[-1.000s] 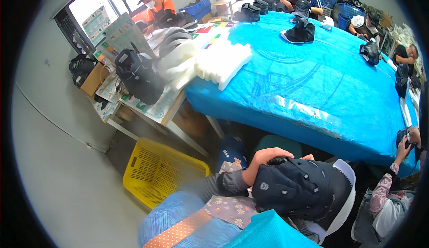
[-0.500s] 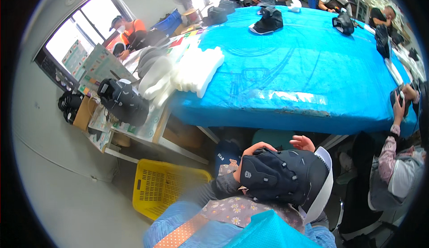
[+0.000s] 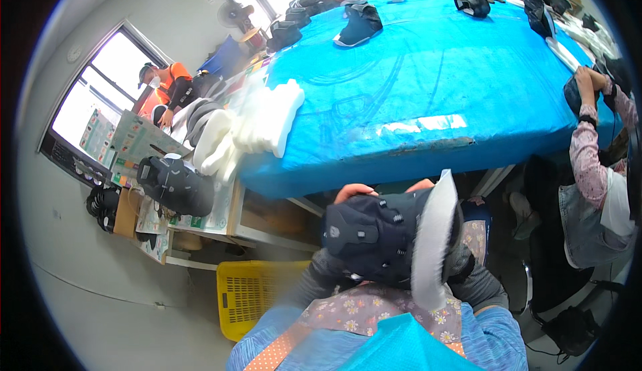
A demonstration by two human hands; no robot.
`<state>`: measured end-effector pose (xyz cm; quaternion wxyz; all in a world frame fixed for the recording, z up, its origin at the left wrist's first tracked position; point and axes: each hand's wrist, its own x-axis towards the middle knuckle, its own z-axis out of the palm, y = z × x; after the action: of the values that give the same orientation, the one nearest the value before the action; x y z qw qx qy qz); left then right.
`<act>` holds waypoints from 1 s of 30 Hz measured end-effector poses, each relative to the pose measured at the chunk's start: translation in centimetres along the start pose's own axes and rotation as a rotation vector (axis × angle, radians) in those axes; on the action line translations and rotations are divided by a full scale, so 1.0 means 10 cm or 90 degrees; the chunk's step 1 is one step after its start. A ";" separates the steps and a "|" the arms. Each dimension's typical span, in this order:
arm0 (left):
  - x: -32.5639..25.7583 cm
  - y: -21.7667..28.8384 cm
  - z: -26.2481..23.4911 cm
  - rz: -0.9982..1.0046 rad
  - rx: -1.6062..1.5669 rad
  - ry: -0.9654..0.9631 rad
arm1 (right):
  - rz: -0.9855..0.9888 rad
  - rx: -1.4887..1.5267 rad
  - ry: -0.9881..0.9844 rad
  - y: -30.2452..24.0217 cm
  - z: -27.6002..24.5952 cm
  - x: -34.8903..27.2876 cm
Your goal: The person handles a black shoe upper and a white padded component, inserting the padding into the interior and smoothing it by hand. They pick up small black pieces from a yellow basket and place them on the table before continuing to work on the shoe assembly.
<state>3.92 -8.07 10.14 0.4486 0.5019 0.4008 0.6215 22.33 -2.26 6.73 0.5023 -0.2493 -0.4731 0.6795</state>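
Observation:
On my lap, above the flowered apron (image 3: pixel 361 307), rests a black bag-like fabric piece (image 3: pixel 354 237) with small straps and buckles. A long white foam-like strip (image 3: pixel 433 244) stands along its right edge. My left hand (image 3: pixel 353 192) curls over the far left edge of the black piece and grips it. Behind the same piece, close to the strip's upper end, part of my right hand (image 3: pixel 421 185) shows against the far edge. The rest of that hand is hidden, while its grey-sleeved forearm passes to the right of the strip.
Ahead is a blue-covered table (image 3: pixel 374 110) with several black pieces. White foam pieces (image 3: pixel 267 120) lie at its left, beside a black bag-like piece (image 3: pixel 175 185). A yellow basket (image 3: pixel 244 297) stands low left. A co-worker's arm (image 3: pixel 585 130) is at right; other people sit around.
My right hand, earlier raised with fingers apart beyond the black piece, is now against its far edge. The piece has shifted left and turned, bringing the white strip nearly upright in view.

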 end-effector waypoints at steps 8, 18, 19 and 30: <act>0.14 0.11 0.07 -0.107 0.041 -0.084 | -0.379 -0.311 0.108 -0.36 0.22 0.18; 0.24 -0.56 -0.07 -0.162 0.022 0.255 | -0.323 -0.365 0.140 0.09 0.15 0.43; 0.28 -0.54 0.00 -0.043 -0.042 0.228 | -0.195 -0.360 0.056 0.11 0.15 0.33; 0.26 -0.89 -0.35 -0.193 -0.182 0.192 | -0.264 -0.528 0.054 0.26 0.11 0.04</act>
<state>1.64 -3.25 1.77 0.5383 0.2693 0.4415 0.6654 20.16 -2.42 4.95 0.5046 -0.3567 -0.7236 0.3074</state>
